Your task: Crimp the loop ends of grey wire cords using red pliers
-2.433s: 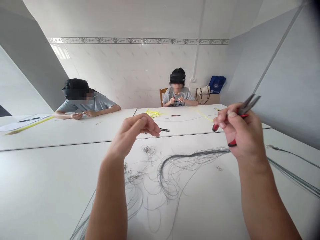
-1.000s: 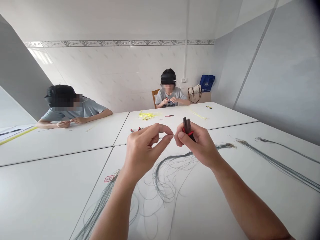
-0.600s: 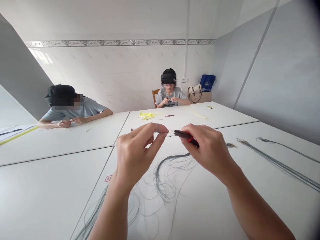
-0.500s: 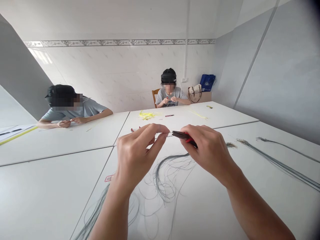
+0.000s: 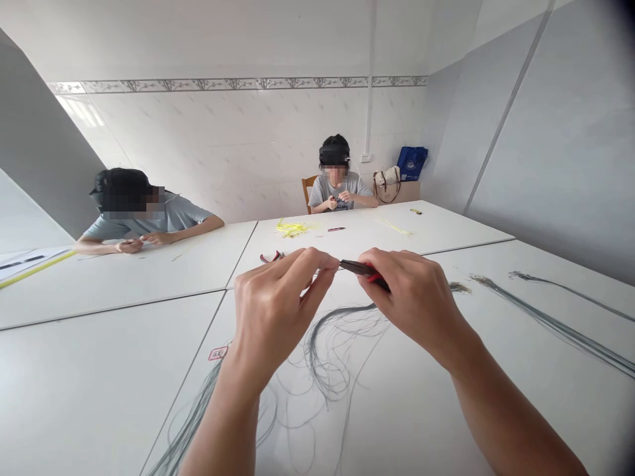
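"Red-handled pliers [image 5: 364,270]: held how?"

"Right hand [image 5: 417,284], fingers wrapped round the grips, tip levelled at the left hand [image 5: 272,301] above the counter [image 5: 426,410]."

"And the left?"

"Thumb and forefinger pinched together at the pliers' tip, probably for steadiness. What lies between them is too small to tell."

"Why so high?"

"Likely to stay clear of the loose grey strands [image 5: 342,311] curving below. A bundle [image 5: 196,400] runs by the left forearm [image 5: 223,403], a red-edged tag [image 5: 217,354] at its end, presumably to mark it."

"Beyond?"

"Two people, one [image 5: 173,217] leaning on folded arms, another [image 5: 323,190] upright, yellow strips [image 5: 292,229] between them."
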Demonstrator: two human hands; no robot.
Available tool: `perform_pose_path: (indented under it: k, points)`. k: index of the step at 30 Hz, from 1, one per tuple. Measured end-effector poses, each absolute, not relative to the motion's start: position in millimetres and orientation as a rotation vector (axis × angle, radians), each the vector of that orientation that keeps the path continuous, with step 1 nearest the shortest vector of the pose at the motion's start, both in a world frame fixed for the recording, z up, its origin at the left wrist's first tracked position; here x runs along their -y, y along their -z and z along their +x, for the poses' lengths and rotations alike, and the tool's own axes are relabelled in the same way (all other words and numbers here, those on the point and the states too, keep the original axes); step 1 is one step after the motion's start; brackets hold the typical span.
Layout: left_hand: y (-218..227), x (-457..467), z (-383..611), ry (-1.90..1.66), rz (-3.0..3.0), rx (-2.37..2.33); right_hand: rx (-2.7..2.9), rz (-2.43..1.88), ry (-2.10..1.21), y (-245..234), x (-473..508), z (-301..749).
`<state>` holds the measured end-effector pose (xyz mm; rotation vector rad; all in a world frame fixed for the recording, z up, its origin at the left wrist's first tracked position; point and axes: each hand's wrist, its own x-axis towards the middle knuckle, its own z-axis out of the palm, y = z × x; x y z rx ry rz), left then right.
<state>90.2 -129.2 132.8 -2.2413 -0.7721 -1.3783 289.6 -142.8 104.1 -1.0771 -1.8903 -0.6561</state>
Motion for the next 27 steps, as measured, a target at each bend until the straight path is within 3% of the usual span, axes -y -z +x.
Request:
perform_pose_path:
  k: [27]
  points:
    - [-132.2, 129.3, 87.4, 1.375, -2.235, 0.758, 1.92, -1.149, 0.574, -104.4, 146.8, 289.9]
